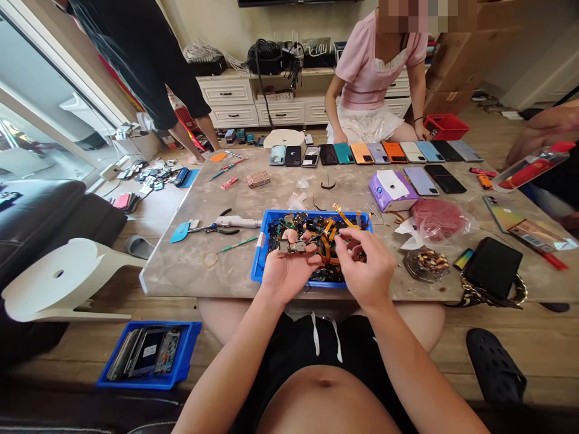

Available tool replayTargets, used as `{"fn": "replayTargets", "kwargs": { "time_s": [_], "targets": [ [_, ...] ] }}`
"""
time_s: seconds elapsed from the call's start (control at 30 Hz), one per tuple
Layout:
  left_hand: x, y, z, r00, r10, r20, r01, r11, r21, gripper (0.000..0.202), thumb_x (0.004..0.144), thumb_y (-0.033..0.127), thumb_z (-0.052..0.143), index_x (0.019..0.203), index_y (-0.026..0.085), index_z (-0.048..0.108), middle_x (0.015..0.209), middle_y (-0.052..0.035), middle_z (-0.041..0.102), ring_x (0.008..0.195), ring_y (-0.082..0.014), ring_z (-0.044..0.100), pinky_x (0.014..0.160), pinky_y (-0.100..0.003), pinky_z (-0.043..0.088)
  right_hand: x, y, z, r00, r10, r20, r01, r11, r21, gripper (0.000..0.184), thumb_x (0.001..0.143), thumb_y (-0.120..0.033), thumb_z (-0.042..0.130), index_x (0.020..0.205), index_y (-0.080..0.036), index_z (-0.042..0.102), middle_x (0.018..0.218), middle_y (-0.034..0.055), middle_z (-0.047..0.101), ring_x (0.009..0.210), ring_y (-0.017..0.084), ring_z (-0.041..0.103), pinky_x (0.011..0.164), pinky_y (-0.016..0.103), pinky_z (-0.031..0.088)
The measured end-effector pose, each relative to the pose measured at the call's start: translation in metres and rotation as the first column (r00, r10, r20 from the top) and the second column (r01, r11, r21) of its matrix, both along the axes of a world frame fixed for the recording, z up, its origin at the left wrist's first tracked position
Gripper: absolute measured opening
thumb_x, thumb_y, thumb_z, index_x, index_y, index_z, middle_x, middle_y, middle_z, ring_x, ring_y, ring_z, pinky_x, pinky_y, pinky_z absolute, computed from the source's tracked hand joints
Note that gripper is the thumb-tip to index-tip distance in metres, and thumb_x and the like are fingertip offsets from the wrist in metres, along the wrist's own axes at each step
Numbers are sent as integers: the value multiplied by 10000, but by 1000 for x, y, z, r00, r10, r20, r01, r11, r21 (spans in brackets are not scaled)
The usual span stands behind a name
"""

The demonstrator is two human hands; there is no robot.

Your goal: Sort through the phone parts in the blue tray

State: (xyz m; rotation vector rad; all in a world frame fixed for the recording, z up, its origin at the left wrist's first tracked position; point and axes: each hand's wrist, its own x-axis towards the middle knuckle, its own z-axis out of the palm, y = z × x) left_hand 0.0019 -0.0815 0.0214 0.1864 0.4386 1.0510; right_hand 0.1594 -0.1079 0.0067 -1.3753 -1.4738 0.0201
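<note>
My left hand (286, 268) is closed on a small metal phone part (292, 246), held palm up over the near side of a blue tray (259, 252). The tray is full of orange flex cables and small phone components (323, 232). My right hand (364, 265) hovers just right of the left, fingers curled in a pinch near the orange cables; what it pinches is too small to name.
Several phones (362, 154) lie in a row at the table's far side, where a person in pink (375, 72) sits. Pliers and a screwdriver (226, 224) lie left of the tray. A purple box (391, 190), red bag (436, 218) and black pouch (493, 265) sit right. Another blue tray (149, 355) lies on the floor.
</note>
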Motion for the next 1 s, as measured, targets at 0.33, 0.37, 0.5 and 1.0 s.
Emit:
{"fn": "replayTargets", "kwargs": {
  "time_s": [0.33,0.37,0.5,1.0],
  "targets": [
    [-26,19,-5,901,296,-317,-232,947,224,123,764,163,690,758,205,575,873,4,544,681,-91,468,627,-238,380,39,-13,-11,996,-70,60,80,982,-173,187,953,-238,584,938,-198,766,852,37,761,661,151,627,651,295,517],
    [-31,23,-8,829,368,-421,-246,916,316,96,769,177,694,764,203,601,860,7,543,683,-90,463,632,-239,381,42,-17,-12,996,-73,55,81,982,-171,183,952,-237,586,934,-199,764,839,32,755,651,148,618,655,294,511],
    [-45,39,-18,354,528,-772,-42,833,551,120,875,316,616,876,222,691,803,1,608,722,-137,524,681,-271,435,56,-25,-15,990,-142,-4,138,974,-179,181,946,-248,587,910,-201,759,781,17,732,601,138,580,636,286,486],
    [-41,49,-27,24,576,-817,165,804,571,228,895,307,505,909,228,718,921,-21,760,883,-180,667,840,-313,497,182,83,-13,774,201,601,399,582,-709,366,893,-169,574,1231,-129,709,1272,190,741,1194,314,670,976,356,485]
  ]
}}
